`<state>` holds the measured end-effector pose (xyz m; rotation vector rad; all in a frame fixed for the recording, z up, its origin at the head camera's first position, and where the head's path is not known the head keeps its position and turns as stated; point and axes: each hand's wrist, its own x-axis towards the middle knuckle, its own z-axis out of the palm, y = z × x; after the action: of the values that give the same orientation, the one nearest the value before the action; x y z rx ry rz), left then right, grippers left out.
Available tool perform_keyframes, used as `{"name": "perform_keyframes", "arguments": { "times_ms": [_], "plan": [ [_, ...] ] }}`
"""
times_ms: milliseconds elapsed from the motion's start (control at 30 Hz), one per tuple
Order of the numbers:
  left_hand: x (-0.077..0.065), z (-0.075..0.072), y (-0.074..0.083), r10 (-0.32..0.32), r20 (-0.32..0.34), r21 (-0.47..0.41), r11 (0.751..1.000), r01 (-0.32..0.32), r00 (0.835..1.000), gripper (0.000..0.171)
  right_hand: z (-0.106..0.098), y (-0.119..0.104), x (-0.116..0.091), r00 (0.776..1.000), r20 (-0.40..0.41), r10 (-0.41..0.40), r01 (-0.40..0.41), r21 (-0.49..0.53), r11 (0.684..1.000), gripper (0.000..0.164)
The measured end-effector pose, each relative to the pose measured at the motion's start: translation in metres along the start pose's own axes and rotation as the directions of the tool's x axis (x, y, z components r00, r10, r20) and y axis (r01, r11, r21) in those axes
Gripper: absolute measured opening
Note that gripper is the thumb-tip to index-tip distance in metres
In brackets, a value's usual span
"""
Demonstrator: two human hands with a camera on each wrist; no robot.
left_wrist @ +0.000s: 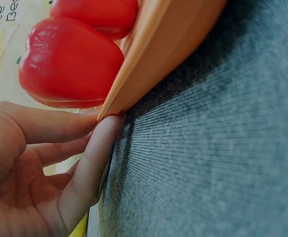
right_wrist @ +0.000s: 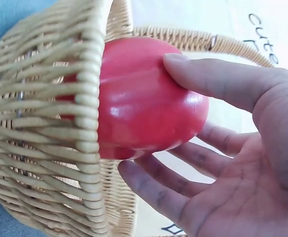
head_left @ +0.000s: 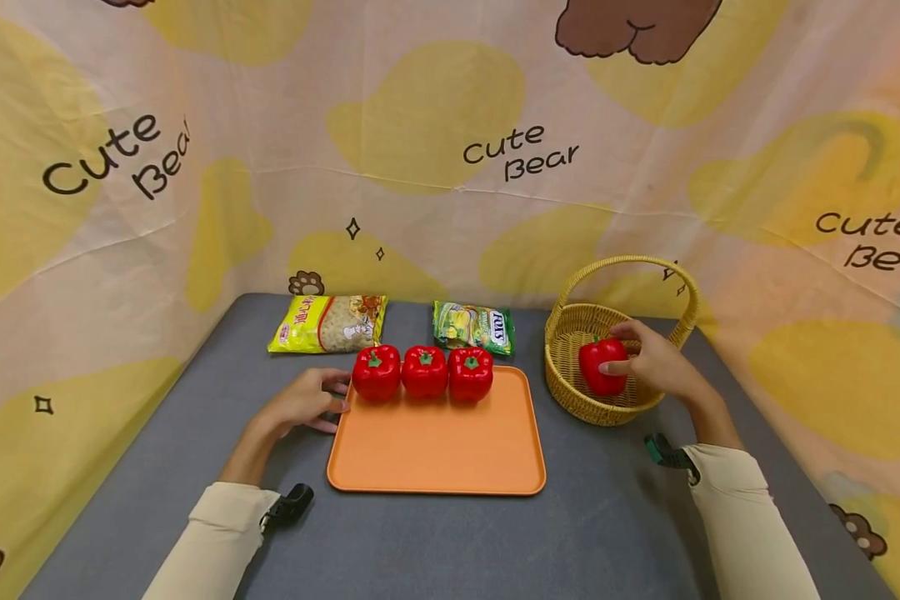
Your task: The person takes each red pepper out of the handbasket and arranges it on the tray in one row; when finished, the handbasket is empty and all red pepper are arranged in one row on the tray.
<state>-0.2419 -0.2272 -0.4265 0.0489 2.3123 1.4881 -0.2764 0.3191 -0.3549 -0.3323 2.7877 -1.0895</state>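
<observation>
At the left edge of the orange tray, my left hand pinches the rim between thumb and finger, as the left wrist view shows close up. Three red bell peppers stand in a row along the tray's far side: a left one, a middle one and a right one. My right hand grips another red bell pepper, thumb on one side and fingers on the other. That pepper is partly inside the wicker basket, its lower part hidden behind the woven wall in the right wrist view.
Behind the tray lie a yellow food bag and a green snack packet on the grey table. The basket's tall handle arches over its opening. A printed cloth hangs behind and along both sides.
</observation>
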Motion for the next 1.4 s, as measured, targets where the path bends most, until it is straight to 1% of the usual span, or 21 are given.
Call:
{"name": "perform_keyframes", "arguments": {
  "times_ms": [167, 267, 467, 600, 933, 1033, 1133, 1300, 1400],
  "plan": [
    [0.001, 0.000, 0.000, 0.000, 0.002, 0.000, 1.000, 0.000, 1.000, 0.067, 0.002, -0.006, -0.010, 1.000, -0.026, -0.006, 0.006, 0.024, 1.000, 0.078],
    [0.001, 0.000, 0.000, -0.001, 0.002, 0.004, 1.000, 0.001, 1.000, 0.067, 0.003, -0.011, -0.015, 0.999, -0.052, -0.018, 0.018, 0.007, 1.000, 0.079],
    [0.001, 0.000, 0.001, 0.001, 0.000, 0.011, 1.000, -0.001, 1.000, 0.066, 0.005, -0.024, -0.025, 0.989, -0.122, -0.088, 0.083, -0.048, 0.995, 0.077],
    [0.000, 0.000, 0.001, 0.002, 0.003, 0.009, 1.000, -0.002, 1.000, 0.066, 0.009, -0.034, -0.029, 0.980, -0.147, -0.137, 0.134, -0.032, 0.991, 0.074],
    [0.000, 0.000, 0.001, 0.004, 0.000, 0.010, 1.000, -0.004, 1.000, 0.066, 0.034, -0.047, -0.025, 0.959, -0.142, -0.245, 0.251, 0.024, 0.968, 0.072],
    [-0.001, 0.001, 0.001, 0.009, 0.002, 0.009, 1.000, -0.009, 1.000, 0.066, 0.043, -0.049, -0.021, 0.954, -0.134, -0.270, 0.275, 0.020, 0.961, 0.073],
    [-0.001, 0.001, 0.001, 0.009, 0.001, 0.007, 1.000, -0.009, 1.000, 0.067, 0.052, -0.052, -0.017, 0.952, -0.118, -0.284, 0.289, 0.031, 0.957, 0.074],
    [-0.002, 0.001, 0.002, 0.006, -0.001, 0.007, 1.000, -0.006, 1.000, 0.067, 0.066, -0.056, -0.012, 0.957, -0.096, -0.274, 0.279, 0.041, 0.959, 0.075],
    [-0.002, 0.001, 0.002, 0.008, -0.002, 0.006, 1.000, -0.008, 1.000, 0.067, 0.075, -0.059, -0.010, 0.958, -0.088, -0.274, 0.277, 0.024, 0.961, 0.075]
  ]
}}
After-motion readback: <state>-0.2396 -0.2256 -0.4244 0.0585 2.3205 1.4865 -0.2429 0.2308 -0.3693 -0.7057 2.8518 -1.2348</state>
